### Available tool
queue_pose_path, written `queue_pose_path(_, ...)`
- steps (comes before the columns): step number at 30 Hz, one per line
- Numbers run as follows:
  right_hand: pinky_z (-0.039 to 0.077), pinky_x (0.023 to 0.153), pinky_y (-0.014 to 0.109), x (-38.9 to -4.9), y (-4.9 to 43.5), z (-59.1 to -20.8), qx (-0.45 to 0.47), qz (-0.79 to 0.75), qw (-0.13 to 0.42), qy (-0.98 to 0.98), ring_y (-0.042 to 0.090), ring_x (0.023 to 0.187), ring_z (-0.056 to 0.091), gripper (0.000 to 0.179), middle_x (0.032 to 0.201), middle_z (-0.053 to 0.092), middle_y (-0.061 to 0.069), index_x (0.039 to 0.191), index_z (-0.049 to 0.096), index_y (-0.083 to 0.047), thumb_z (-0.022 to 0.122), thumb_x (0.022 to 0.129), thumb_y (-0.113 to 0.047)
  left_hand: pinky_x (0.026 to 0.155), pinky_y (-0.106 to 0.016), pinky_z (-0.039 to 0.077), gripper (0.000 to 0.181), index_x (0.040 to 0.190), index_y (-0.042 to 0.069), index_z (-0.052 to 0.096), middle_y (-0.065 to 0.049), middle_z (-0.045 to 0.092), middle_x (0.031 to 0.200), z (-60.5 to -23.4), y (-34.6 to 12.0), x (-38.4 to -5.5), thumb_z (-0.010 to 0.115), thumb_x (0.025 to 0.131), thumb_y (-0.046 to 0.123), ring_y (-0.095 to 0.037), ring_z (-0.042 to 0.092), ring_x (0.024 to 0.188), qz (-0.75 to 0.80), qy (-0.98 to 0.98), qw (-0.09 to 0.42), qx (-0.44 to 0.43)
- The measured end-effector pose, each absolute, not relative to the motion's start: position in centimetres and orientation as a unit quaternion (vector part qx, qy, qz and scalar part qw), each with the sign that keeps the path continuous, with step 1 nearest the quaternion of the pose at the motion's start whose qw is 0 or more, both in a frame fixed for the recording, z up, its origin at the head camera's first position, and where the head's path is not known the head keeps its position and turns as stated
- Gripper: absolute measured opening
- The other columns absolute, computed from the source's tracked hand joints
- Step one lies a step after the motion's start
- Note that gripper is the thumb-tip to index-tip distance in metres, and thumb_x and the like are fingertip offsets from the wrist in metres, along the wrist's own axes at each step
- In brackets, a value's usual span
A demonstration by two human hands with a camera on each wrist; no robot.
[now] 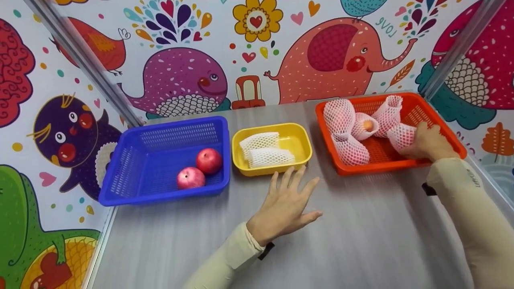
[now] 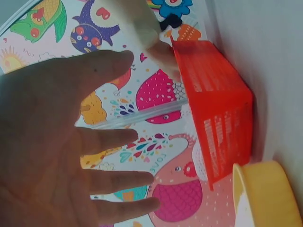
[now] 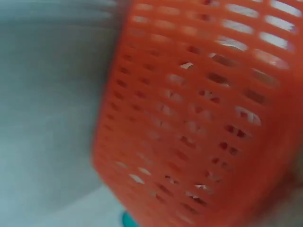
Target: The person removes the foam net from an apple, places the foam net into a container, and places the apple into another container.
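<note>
Above the grey tabletop [image 1: 361, 224], the left hand [image 1: 283, 206] is hovering, fingers spread, empty. Beyond, an oblong yellow plastic tray [image 1: 301, 144] is keeping two white foam-net sleeves [image 1: 271, 156] together; leftward, a slotted blue plastic basket [image 1: 160, 164] is holding two bare round red fruits [image 1: 209, 160], its walls likely stopping rolling. Farther right, the right hand [image 1: 431, 141] is touching a pink-white foam-netted fruit [image 1: 400, 137] in a slotted red plastic basket [image 1: 377, 149], its grip unclear; other netted fruits [image 1: 339, 114] are lying nearby, probably wrapped for cushioning.

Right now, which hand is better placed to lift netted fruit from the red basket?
Probably the right hand: it is at a netted fruit in the red basket; the left hand hovers by the yellow tray.
</note>
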State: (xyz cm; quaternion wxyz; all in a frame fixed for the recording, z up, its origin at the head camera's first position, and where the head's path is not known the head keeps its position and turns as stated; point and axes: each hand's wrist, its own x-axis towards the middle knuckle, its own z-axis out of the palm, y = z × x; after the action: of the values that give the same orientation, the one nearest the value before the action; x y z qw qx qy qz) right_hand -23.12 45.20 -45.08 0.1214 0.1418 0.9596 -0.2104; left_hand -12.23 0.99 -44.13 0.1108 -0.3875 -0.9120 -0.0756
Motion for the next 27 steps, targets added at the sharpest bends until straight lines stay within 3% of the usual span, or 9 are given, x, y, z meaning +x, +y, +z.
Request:
queue_pose_path(6,0.041,0.087,0.074,-21.0,41.6,-40.5,0.029,-0.194,0.082,0.977,0.057,0.11,0.035,0.118,0.135,0.017,0.042,0.151,0.011,0.005,0.086,0.075,-0.046,0.106,-0.063,0.034,0.074,0.147,0.019,0.05,-0.015,0.041,0.152,-43.4,-1.2,-12.8,0.064,0.089,0.063,-0.038,0.039,0.137,-0.079,-0.92,0.099,-0.372)
queue_pose_path(12,0.05,0.086,0.063,-18.6,35.1,-38.5,-0.119,-0.184,0.013,0.976,0.041,0.107,0.047,0.087,0.128,0.036,0.024,0.143,0.036,-0.007,0.087,0.074,-0.021,0.108,-0.065,0.03,0.076,0.149,0.019,0.047,-0.016,0.039,0.153,-42.6,-3.9,-13.1,0.063,0.089,0.064,-0.04,0.037,0.138,-0.088,-0.938,0.093,-0.324)
queue_pose_path(19,0.056,0.083,0.049,-17.5,27.8,-39.0,-0.3,-0.136,-0.054,0.943,0.029,0.103,0.053,0.086,0.12,0.047,0.014,0.134,0.047,-0.007,0.094,0.063,-0.016,0.108,-0.068,0.027,0.079,0.15,0.019,0.045,-0.016,0.036,0.155,-42.1,-8.2,-12.4,0.066,0.088,0.061,-0.039,0.033,0.14,-0.099,-0.959,0.084,-0.254)
queue_pose_path(27,0.055,0.086,0.044,-17.3,22.4,-39.4,-0.42,-0.115,-0.084,0.896,0.027,0.099,0.056,0.084,0.118,0.05,0.013,0.132,0.049,-0.008,0.093,0.062,-0.021,0.11,-0.065,0.025,0.078,0.149,0.017,0.046,-0.019,0.038,0.154,-42.0,-12.0,-10.7,0.068,0.088,0.059,-0.041,0.033,0.14,-0.104,-0.972,0.099,-0.187)
